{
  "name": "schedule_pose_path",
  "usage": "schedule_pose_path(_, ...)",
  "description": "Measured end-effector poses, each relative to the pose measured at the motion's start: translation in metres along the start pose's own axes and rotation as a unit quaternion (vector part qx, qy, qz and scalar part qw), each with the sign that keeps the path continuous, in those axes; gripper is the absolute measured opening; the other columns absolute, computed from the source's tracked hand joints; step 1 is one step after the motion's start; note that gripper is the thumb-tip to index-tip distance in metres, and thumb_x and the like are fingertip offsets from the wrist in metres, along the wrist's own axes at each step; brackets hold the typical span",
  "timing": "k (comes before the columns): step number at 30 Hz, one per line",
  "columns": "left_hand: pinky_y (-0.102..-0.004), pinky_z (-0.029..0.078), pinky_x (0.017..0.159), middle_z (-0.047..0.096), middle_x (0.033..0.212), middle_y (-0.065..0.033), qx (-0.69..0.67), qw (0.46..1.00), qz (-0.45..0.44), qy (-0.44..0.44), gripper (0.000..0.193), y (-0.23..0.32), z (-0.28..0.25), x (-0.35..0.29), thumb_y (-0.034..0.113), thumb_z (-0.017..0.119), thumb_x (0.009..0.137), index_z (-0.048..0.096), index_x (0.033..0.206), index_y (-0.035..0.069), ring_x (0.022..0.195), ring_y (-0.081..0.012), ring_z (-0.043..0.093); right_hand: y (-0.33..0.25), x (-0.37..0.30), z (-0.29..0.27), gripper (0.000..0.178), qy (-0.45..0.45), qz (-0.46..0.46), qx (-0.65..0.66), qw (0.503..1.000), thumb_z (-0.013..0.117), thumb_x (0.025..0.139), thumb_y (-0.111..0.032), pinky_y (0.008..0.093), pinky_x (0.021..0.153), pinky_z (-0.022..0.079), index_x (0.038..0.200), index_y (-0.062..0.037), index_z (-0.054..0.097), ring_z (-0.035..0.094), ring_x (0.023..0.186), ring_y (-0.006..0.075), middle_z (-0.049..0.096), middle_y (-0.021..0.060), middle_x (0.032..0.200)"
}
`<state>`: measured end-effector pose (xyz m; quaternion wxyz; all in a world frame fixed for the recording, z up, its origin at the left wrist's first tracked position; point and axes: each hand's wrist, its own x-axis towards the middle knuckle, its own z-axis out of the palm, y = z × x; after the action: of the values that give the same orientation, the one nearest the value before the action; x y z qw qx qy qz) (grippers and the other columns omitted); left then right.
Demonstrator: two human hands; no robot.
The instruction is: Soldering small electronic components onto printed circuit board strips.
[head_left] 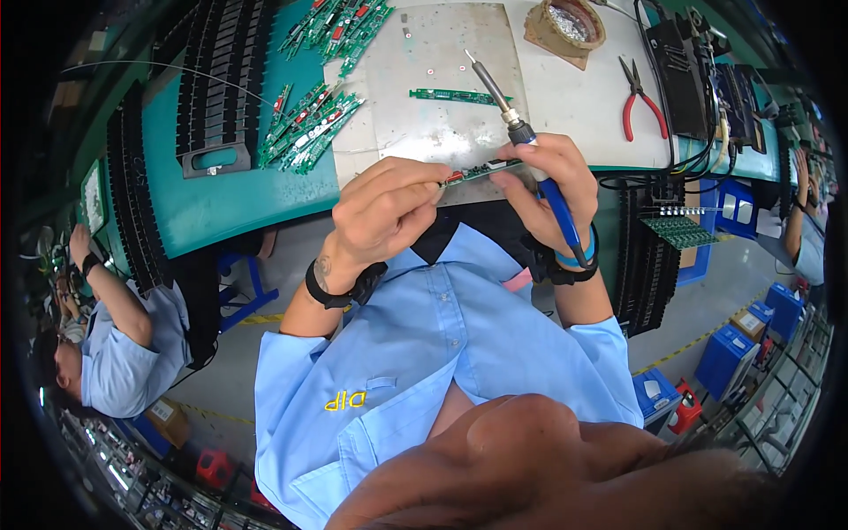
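Note:
A narrow green circuit board [477,171] with a red part near one end is held level between both hands, just off the bench's near edge. My left hand [389,203] pinches its left end between thumb and fingertips. With thumb and fingers, my right hand [556,185] grips the board's right end. That same hand also carries a blue-handled soldering iron [558,212], its metal tip pointing up and away from the board. Another slim circuit board [459,95] lies on the metal plate [442,44] beyond my hands.
Piles of slim circuit boards [309,128] lie at the left, beside a black slotted rack [221,79]. Red-handled pliers [643,102] and a round tip-cleaning pot [565,25] sit at the right. Black equipment with cables [689,79] stands farther right. A co-worker [132,344] sits at left.

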<state>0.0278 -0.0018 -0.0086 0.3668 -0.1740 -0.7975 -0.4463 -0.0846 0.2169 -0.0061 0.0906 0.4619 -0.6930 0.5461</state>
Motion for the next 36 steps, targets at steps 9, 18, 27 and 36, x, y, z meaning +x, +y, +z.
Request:
schedule_pose_path(9, -0.0347, 0.061, 0.082, 0.072, 0.115, -0.0215, -0.296, 0.921, -0.242, 0.074, 0.028, 0.008, 0.012, -0.009, -0.012, 0.068, 0.094, 0.056, 0.118, -0.001, 0.103, -0.0244, 0.071, 0.001, -0.006, 0.012, 0.061, 0.028, -0.008, 0.026, 0.999, 0.085, 0.078, 0.012, 0.0334, 0.080, 0.060, 0.131, -0.0037, 0.061, 0.073, 0.093, 0.0248, 0.069, 0.0173, 0.110)
schedule_pose_path(18, -0.0344, 0.063, 0.080, 0.070, 0.117, -0.0197, -0.354, 0.864, -0.345, 0.094, 0.023, 0.006, 0.012, -0.006, -0.007, 0.064, 0.101, 0.055, 0.122, -0.002, 0.100, -0.0202, 0.071, -0.004, -0.016, 0.029, 0.059, 0.054, 0.073, 0.077, 0.993, 0.082, 0.081, 0.013, 0.0314, 0.080, 0.062, 0.133, -0.0029, 0.060, 0.072, 0.093, 0.0201, 0.065, 0.0173, 0.117)
schedule_pose_path(27, -0.0305, 0.064, 0.079, 0.072, 0.113, -0.0158, -0.352, 0.840, -0.395, 0.118, 0.027, 0.001, 0.021, 0.005, -0.006, 0.067, 0.099, 0.056, 0.123, -0.003, 0.097, -0.0163, 0.071, -0.007, -0.018, 0.034, 0.058, 0.074, 0.131, 0.116, 0.982, 0.080, 0.082, 0.015, 0.0292, 0.080, 0.062, 0.134, -0.0029, 0.060, 0.072, 0.093, 0.0185, 0.063, 0.0163, 0.119)
schedule_pose_path(36, -0.0283, 0.064, 0.075, 0.068, 0.104, -0.0089, -0.361, 0.807, -0.455, 0.107, 0.027, -0.006, 0.028, 0.015, -0.008, 0.072, 0.094, 0.057, 0.116, -0.003, 0.095, -0.0114, 0.069, -0.009, -0.016, 0.029, 0.059, 0.068, 0.124, 0.074, 0.987, 0.080, 0.082, 0.015, 0.0284, 0.078, 0.062, 0.134, -0.0028, 0.060, 0.073, 0.092, 0.0180, 0.063, 0.0156, 0.119)
